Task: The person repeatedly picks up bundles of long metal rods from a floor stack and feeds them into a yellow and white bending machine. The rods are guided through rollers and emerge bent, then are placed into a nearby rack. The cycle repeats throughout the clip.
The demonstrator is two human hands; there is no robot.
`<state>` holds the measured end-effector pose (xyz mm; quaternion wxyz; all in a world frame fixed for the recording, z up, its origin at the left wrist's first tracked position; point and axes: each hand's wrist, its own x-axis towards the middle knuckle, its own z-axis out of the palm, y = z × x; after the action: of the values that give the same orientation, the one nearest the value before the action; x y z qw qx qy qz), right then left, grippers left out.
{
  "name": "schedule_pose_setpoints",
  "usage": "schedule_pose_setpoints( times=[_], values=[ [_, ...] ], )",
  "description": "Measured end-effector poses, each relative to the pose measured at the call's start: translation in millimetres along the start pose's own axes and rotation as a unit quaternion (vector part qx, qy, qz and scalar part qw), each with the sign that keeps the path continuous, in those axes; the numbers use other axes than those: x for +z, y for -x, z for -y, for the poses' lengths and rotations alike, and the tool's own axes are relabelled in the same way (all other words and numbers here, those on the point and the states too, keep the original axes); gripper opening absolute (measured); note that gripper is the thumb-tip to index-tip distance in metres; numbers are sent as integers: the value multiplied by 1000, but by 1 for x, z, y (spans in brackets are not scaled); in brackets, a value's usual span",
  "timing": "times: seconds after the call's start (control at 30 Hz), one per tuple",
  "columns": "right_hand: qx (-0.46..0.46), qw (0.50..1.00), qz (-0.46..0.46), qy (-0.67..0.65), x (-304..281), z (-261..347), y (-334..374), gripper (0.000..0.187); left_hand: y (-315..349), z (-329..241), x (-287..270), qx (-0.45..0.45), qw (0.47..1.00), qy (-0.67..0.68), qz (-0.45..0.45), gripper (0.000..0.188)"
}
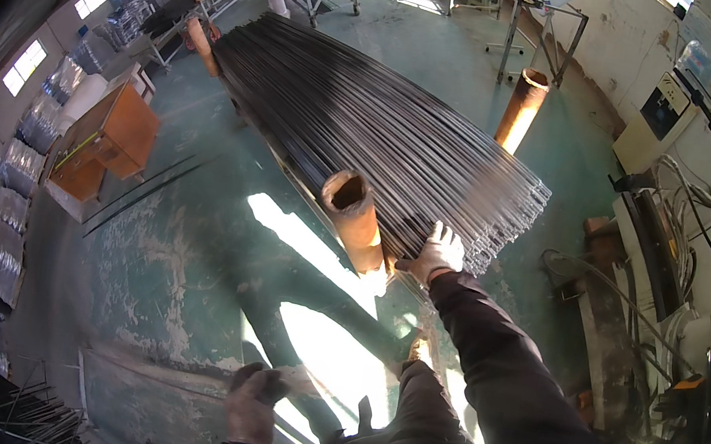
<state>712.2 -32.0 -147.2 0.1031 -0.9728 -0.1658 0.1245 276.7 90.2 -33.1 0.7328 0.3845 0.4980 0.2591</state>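
Note:
A long bundle of thin dark metal rods [363, 116] lies lengthwise ahead of me, its near ends spread out toward the right. My right hand [441, 252], in a pale glove, rests at the near side of the bundle by the rod ends. Its fingers are spread and lie against the rods rather than wrapped round them. Just left of that hand stands a rusty upright pipe post [359, 230] beside the bundle. My left hand [252, 406], also gloved, hangs low over the floor, away from the rods; its fingers are dark and blurred, and I see nothing held.
Another rusty pipe post [522, 109] rises at the bundle's far right, and one more [203, 46] at its left. A brown wooden cabinet [108, 141] stands left. Machinery with cables [650, 241] lines the right wall. Loose rods [28, 412] lie at lower left.

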Motion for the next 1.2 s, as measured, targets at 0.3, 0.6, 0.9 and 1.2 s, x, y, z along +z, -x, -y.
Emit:
schedule_pose_setpoints(
  times=[0.3, 0.6, 0.9, 1.2],
  values=[
    [-82, 991, 80, 69, 16, 8, -60, 88, -22, 1, 156, 73, 953, -274, 102, 31],
    [-80, 981, 173, -32, 5, -13, -90, 28, -52, 11, 230, -37, 959, -204, 195, 33],
    [-102, 963, 245, -49, 4, -23, -114, 47, -120, 0, 276, 26, 909, -268, 319, 35],
    [20, 893, 332, -302, -26, -26, -118, 57, -168, 4, 286, 43, 864, -352, 357, 33]
  ],
)
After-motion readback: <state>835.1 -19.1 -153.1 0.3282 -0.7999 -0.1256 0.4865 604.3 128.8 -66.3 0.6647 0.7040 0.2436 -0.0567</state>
